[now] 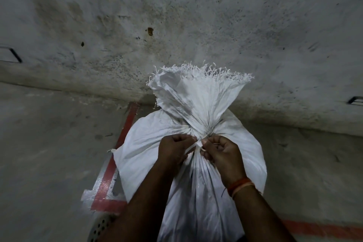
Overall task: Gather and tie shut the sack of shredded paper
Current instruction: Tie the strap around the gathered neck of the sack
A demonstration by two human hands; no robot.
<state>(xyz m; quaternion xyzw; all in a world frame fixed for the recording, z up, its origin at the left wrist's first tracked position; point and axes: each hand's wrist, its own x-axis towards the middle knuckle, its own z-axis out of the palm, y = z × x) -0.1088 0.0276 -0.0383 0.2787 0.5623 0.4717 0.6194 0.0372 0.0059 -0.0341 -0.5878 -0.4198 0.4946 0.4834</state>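
A full white woven sack point(196, 182) stands upright on the floor in front of me. Its mouth is bunched into a narrow neck, and the frayed top point(198, 88) fans out above that neck. A thin white tie strip point(198, 144) wraps the neck. My left hand point(172, 149) is shut on one end of the strip on the left side. My right hand point(222, 153) pinches the other end on the right. Both hands press against the neck, almost touching each other. The sack's contents are hidden.
A stained grey wall point(176, 25) rises just behind the sack. Red painted lines point(112, 167) mark the concrete floor at the left and lower right. A perforated metal drain cover point(100, 226) lies at the bottom left. A small white scrap point(112, 150) sits by the sack's left side.
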